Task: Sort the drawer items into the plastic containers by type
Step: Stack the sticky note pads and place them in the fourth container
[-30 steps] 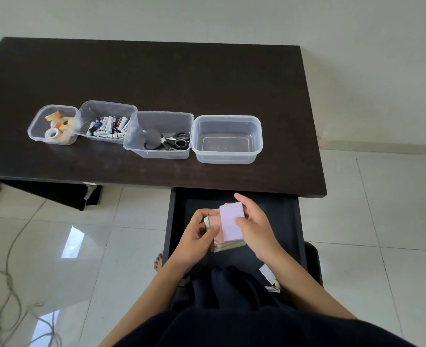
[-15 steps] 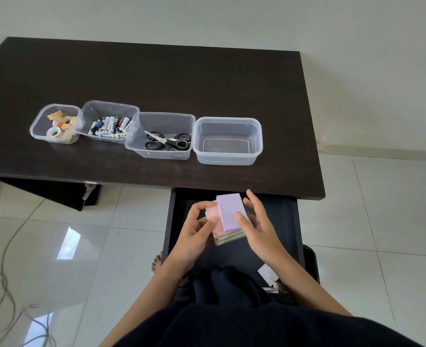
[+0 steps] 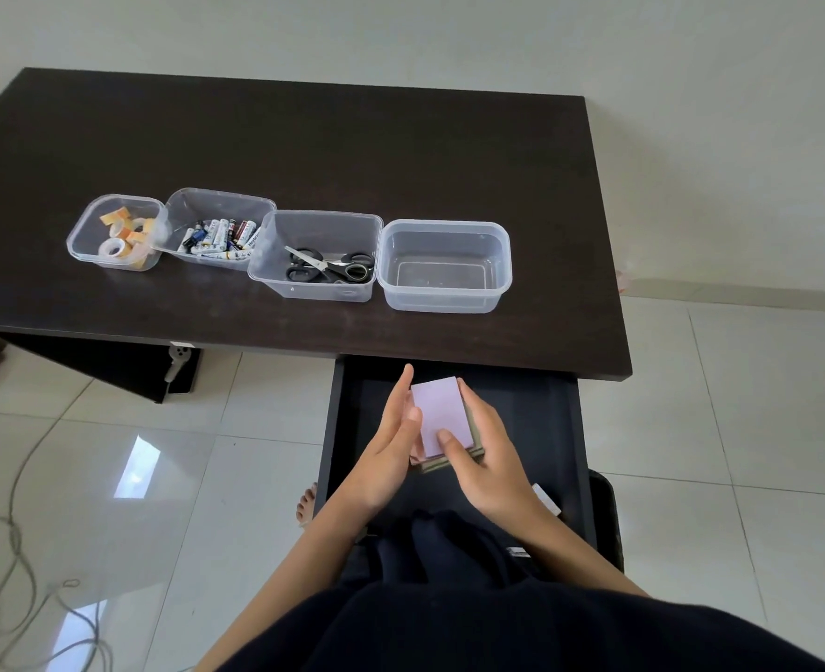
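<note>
Over the open dark drawer (image 3: pixel 536 419), both hands hold a stack of sticky-note pads (image 3: pixel 440 415), lilac on top with pink and tan pads beneath. My left hand (image 3: pixel 391 448) grips its left side, thumb on top. My right hand (image 3: pixel 483 458) grips the right side, thumb on the lilac pad. Four clear plastic containers stand in a row on the dark table (image 3: pixel 304 138): tape rolls (image 3: pixel 122 235), batteries (image 3: pixel 219 237), scissors (image 3: pixel 328 268), and an empty container (image 3: pixel 444 266) at the right.
A small white item (image 3: pixel 546 499) lies in the drawer's near right corner beside my right wrist. A cable (image 3: pixel 13 550) trails over the tiled floor at the left. A plug (image 3: pixel 178 358) hangs under the table edge. My dark-clothed lap fills the bottom.
Both hands have squared the pads into one neat stack and shifted it slightly toward the table edge; the left fingers now lie straighter along its side.
</note>
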`<state>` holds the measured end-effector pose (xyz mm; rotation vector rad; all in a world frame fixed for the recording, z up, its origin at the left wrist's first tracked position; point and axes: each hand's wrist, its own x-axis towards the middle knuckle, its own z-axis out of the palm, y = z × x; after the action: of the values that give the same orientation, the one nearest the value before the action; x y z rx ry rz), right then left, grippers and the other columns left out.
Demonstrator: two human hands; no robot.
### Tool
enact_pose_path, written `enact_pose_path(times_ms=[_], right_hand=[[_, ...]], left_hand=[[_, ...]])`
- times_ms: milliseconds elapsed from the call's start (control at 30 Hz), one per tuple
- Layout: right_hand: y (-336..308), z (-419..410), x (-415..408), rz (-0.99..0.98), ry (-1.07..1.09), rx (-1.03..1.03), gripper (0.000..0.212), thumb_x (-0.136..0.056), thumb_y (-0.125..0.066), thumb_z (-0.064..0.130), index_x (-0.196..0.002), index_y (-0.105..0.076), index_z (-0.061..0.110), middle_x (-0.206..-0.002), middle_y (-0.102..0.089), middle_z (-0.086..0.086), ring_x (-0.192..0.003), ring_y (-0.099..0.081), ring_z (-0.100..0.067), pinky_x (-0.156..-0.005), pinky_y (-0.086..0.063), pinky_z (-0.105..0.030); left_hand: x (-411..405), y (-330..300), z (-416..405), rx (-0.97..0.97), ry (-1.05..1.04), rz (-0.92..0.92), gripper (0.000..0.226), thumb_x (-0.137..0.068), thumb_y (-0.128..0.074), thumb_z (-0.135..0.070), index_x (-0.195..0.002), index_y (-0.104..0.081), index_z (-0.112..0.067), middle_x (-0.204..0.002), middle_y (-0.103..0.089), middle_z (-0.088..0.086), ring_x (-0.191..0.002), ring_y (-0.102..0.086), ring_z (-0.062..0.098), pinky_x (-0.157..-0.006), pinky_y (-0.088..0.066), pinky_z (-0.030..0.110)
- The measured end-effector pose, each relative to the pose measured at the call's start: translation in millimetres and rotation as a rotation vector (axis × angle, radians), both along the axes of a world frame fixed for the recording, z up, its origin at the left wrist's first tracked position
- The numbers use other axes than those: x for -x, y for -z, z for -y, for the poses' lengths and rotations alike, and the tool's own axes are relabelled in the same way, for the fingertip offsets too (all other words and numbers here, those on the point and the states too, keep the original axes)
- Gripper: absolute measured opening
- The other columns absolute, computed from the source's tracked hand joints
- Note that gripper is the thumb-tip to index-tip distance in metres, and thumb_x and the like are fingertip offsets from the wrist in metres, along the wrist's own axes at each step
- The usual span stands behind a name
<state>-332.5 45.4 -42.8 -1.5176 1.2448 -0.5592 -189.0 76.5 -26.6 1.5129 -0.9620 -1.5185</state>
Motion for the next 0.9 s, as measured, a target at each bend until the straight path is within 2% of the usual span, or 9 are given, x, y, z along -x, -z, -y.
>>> enact_pose_path(times_ms=[100, 233, 333, 400, 533, 667, 767, 833, 900], right_hand=[[0.3, -4.1, -5.1, -0.003, -0.035, 0.006, 0.062, -0.096, -0.052, 0.024, -0.149, -0.019, 0.029, -0.155, -0.025, 0.01, -0.143, -0.02, -0.002, -0.112, -0.023, -0.012], [0.9, -9.8, -7.3, 0.003, -0.097, -0.059, 0.063, -0.099, -0.046, 0.024, -0.151, -0.01, 0.029, -0.159, -0.005, 0.013, -0.144, 0.003, 0.003, -0.097, -0.009, 0.008], [3.3, -11.0, -7.4, -0.014, -0.14, -0.082, 0.063, -0.1, -0.041, 0.027, -0.152, -0.004, 0.03, -0.159, 0.004, 0.014, -0.141, 0.011, 0.007, -0.093, -0.005, 0.011], [4.2, -10.9, -8.1, -0.022, -0.158, -0.085, 0.061, -0.101, -0.037, 0.028, -0.151, -0.002, 0.031, -0.159, 0.007, 0.014, -0.141, 0.013, 0.007, -0.097, -0.002, 0.006], [6.3, -12.1, -10.0, -0.041, -0.176, -0.098, 0.06, -0.102, -0.034, 0.03, -0.149, 0.003, 0.035, -0.159, 0.012, 0.015, -0.138, 0.016, 0.009, -0.108, -0.004, -0.017], [6.4, -12.2, -8.7, -0.027, -0.212, -0.14, 0.06, -0.103, -0.031, 0.029, -0.149, 0.006, 0.037, -0.157, 0.017, 0.017, -0.138, 0.021, 0.007, -0.11, -0.002, -0.019], [8.2, -10.6, -7.6, 0.003, -0.198, -0.158, 0.06, -0.102, -0.033, 0.031, -0.149, 0.004, 0.039, -0.158, 0.013, 0.016, -0.141, 0.018, 0.005, -0.112, -0.004, -0.019], [7.4, -9.5, -7.6, 0.009, -0.188, -0.161, 0.06, -0.102, -0.035, 0.03, -0.15, 0.001, 0.037, -0.158, 0.008, 0.015, -0.142, 0.014, 0.004, -0.107, -0.006, -0.004], [6.0, -8.7, -5.8, 0.03, -0.173, -0.176, 0.061, -0.102, -0.038, 0.027, -0.15, -0.002, 0.034, -0.158, 0.001, 0.015, -0.143, 0.008, 0.003, -0.095, -0.008, 0.008]], left_hand=[[3.6, -4.6, -0.4, -0.004, -0.006, -0.029, 0.051, -0.103, -0.025, -0.026, -0.147, -0.002, -0.04, -0.152, -0.007, -0.021, -0.127, -0.015, -0.026, -0.089, -0.027, -0.006], [6.8, -14.0, -0.2, -0.023, -0.022, -0.076, 0.05, -0.104, -0.023, -0.017, -0.146, 0.0, -0.033, -0.119, -0.025, -0.037, -0.086, -0.039, -0.04, -0.071, -0.038, -0.005], [7.1, -13.9, -1.6, -0.028, -0.012, -0.062, 0.055, -0.104, -0.026, -0.018, -0.147, 0.006, -0.031, -0.115, -0.018, -0.041, -0.089, -0.04, -0.039, -0.072, -0.037, -0.006], [8.0, -14.6, -1.8, -0.017, -0.008, -0.048, 0.059, -0.103, -0.028, -0.015, -0.145, 0.01, -0.031, -0.116, -0.013, -0.043, -0.097, -0.038, -0.037, -0.072, -0.033, -0.009], [8.8, -14.7, -3.0, 0.001, -0.017, -0.036, 0.064, -0.103, -0.027, -0.009, -0.146, 0.017, -0.026, -0.105, -0.019, -0.043, -0.082, -0.042, -0.039, -0.073, -0.036, -0.006], [6.3, -10.2, -4.4, 0.033, -0.025, -0.014, 0.067, -0.102, -0.031, -0.006, -0.147, 0.014, -0.026, -0.111, -0.021, -0.042, -0.084, -0.04, -0.04, -0.073, -0.035, -0.007], [-1.4, 2.3, -8.8, 0.083, -0.06, 0.038, 0.063, -0.1, -0.039, -0.011, -0.146, -0.004, -0.036, -0.131, -0.049, -0.011, -0.095, -0.061, -0.009, -0.081, -0.046, 0.009], [-4.3, 8.5, -11.3, 0.086, -0.08, 0.087, 0.052, -0.099, -0.045, -0.016, -0.137, -0.02, -0.04, -0.114, -0.059, 0.013, -0.083, -0.065, 0.005, -0.073, -0.051, 0.017], [-4.8, 12.6, -12.8, 0.088, -0.099, 0.118, 0.04, -0.097, -0.047, -0.016, -0.126, -0.03, -0.039, -0.098, -0.058, 0.012, -0.072, -0.061, 0.002, -0.065, -0.049, 0.015]])
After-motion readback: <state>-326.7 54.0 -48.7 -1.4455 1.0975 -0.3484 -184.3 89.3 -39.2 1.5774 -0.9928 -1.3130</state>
